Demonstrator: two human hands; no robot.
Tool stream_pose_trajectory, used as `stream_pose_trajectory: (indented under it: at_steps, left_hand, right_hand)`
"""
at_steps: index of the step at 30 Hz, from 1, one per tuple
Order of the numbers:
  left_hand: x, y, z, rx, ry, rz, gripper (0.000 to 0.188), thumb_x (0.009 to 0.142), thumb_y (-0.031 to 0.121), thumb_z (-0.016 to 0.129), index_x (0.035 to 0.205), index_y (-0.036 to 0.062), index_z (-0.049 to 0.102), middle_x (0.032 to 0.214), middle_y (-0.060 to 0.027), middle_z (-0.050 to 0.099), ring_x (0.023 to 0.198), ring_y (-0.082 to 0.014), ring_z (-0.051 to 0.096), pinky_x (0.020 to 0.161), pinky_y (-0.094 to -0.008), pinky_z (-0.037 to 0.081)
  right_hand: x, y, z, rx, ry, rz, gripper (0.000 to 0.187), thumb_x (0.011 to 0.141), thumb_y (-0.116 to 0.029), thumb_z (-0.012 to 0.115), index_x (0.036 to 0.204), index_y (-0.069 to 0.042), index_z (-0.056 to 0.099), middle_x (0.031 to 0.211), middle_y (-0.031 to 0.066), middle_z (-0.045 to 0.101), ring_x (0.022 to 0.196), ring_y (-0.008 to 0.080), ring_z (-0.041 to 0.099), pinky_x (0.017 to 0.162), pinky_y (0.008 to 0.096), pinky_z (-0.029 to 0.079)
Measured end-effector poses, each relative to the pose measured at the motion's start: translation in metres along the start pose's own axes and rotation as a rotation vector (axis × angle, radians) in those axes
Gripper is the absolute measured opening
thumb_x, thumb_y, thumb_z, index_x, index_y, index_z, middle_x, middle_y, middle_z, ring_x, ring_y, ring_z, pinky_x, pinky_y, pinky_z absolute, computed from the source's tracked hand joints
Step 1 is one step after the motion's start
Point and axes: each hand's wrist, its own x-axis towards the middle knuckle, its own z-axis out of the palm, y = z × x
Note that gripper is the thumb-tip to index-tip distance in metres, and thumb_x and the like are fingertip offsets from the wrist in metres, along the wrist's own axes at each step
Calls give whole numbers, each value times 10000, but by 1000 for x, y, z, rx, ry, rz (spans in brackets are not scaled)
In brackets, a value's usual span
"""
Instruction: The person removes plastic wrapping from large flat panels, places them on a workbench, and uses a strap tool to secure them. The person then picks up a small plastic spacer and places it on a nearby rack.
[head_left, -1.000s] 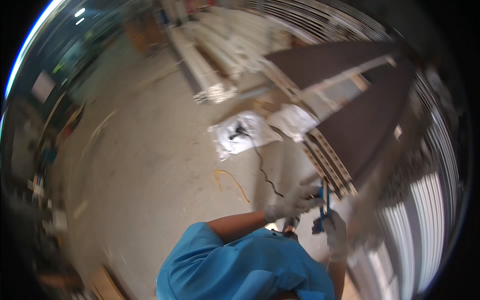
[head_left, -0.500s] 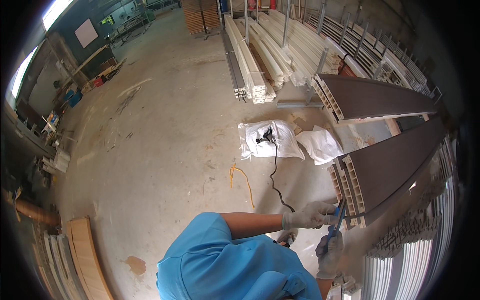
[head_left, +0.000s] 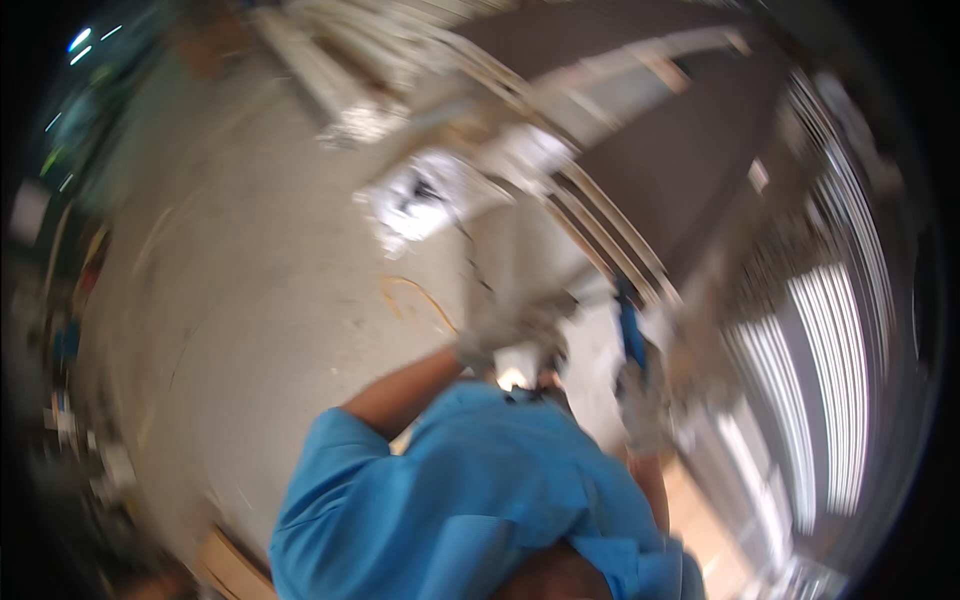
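Observation:
The picture is smeared by motion. In my gloved right hand is a long, narrow blue tool, its dark tip pointing up at the cut ends of the brown hollow panels; its exact kind is too blurred to make out. Whether the tip touches the panels I cannot tell. My gloved left hand is apart from the tool, to its left, in front of my body, its fingers lost in the blur. Pale hollow ends of the stacked panels face my hands.
A white sack lies on the floor with a black object and its dark cable. Nearby is a yellow strap. Long pale profiles lie at the back; light metal-like lengths are stacked at right.
The view has swung, shifting the scene up and left. My left hand has come away from the tool and the panel ends; my right hand still holds the blue tool.

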Motion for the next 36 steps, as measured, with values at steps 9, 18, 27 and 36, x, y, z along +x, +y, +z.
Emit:
stream_pose_trajectory:
  at_steps: [9,18,27,36]
  left_hand:
    - [-1,51,32,67,264,-53,282,1008,284,590,965,14,660,685,35,507,570,-19,426,478,-189,325]
    - [-7,63,51,-20,231,-150,241,1003,218,591,999,-12,661,798,18,568,697,-54,486,621,-221,405]
    - [-40,85,10,163,481,129,297,1019,233,552,1088,-51,607,861,-39,598,755,-83,524,713,-253,452]
    - [-11,90,-40,372,718,412,144,971,122,621,1041,-3,605,852,-21,595,766,-98,536,748,-265,469]
  right_hand:
    - [4,-1,10,-265,72,-498,308,983,-252,609,1175,-14,575,712,105,593,574,213,573,560,332,476]
    - [13,85,16,-523,123,-438,180,960,-179,591,1085,-57,552,708,151,629,626,345,649,581,424,509]
    - [-27,195,-56,-356,97,361,370,968,-437,556,1126,-104,585,760,163,681,715,378,684,647,484,511]
    - [17,161,-79,-138,486,356,502,952,-525,598,807,-45,609,531,16,514,478,103,544,435,290,431]
